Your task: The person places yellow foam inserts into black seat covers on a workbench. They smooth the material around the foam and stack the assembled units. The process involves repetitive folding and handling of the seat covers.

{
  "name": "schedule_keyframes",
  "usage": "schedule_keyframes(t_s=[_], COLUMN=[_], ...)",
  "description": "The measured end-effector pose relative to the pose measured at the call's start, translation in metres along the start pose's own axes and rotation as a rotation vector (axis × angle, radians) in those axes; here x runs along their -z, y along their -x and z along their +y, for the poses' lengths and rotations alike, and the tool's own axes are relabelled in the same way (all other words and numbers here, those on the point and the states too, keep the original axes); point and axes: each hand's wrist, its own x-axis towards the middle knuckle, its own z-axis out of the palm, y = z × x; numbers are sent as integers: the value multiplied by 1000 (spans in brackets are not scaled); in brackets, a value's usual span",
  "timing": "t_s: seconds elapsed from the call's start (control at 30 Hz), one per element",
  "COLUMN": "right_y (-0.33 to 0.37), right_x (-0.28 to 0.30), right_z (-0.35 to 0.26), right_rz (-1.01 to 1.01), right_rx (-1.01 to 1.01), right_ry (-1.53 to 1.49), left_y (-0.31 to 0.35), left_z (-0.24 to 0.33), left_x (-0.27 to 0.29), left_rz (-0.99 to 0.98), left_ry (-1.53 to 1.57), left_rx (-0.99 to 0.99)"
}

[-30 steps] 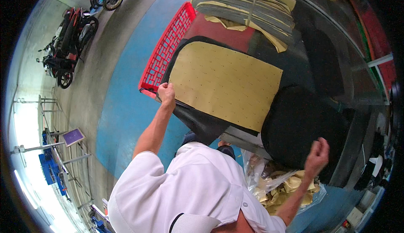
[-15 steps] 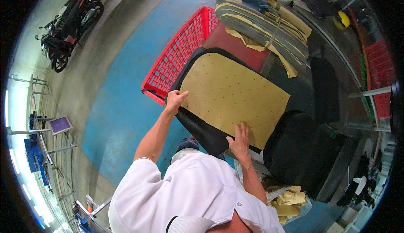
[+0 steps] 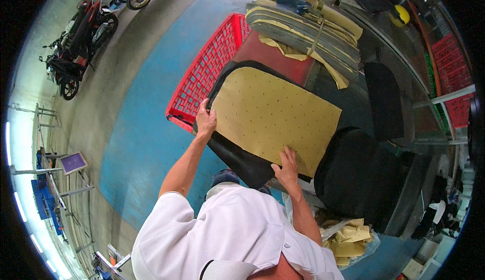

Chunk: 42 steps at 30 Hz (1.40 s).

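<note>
A tan sheet dotted with small holes (image 3: 275,115) lies on top of a black mat (image 3: 237,156), whose dark edge shows around its left and far sides. At the sheet's left edge, my left hand (image 3: 206,122) rests with its fingers stretched along the black rim and its thumb apart, near the tan surface. Flat on the sheet's near edge lies my right hand (image 3: 288,170), fingers spread, holding nothing. Just right of the sheet sits a rounded black pad (image 3: 361,174).
A red plastic crate (image 3: 204,73) stands beyond the mat's left side. Tied layered grey-and-yellow pieces (image 3: 303,30) are stacked at the far side. Crumpled tan scraps (image 3: 348,239) fill a clear bag by my right forearm. Parked motorbikes (image 3: 83,42) stand far left.
My left hand has gone from pinched at the sheet's edge to fingers stretched along the rim, a little farther away. The right hand stays on the sheet. The whole view has shifted slightly.
</note>
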Motion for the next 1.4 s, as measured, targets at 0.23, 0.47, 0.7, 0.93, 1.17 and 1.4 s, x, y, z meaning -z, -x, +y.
schedule_keyframes(t_s=[0.23, 0.47, 0.7, 0.93, 1.17, 1.4], right_y=[1, 3, 4, 2, 3, -23], right_x=[4, 0, -4, -7, 32, 54], right_z=[-2, 0, 4, 8, -52, -67], right_rz=[-39, -1, 58, 24, 152, 431], right_rx=[-20, -30, -26, -27, -2, 280], right_ry=[28, 62, 53, 38, -229, -153], left_y=[-33, -42, -45, -46, 20, 72], left_z=[5, -4, 4, 0, 142, 238], left_x=[-8, -15, -9, -7, 41, 41], left_rz=[-243, -151, -171, 178, -728, -1032], left_ry=[-196, -187, -282, -537, 733, 1203], left_rx=[120, 221, 183, -723, 164, -15])
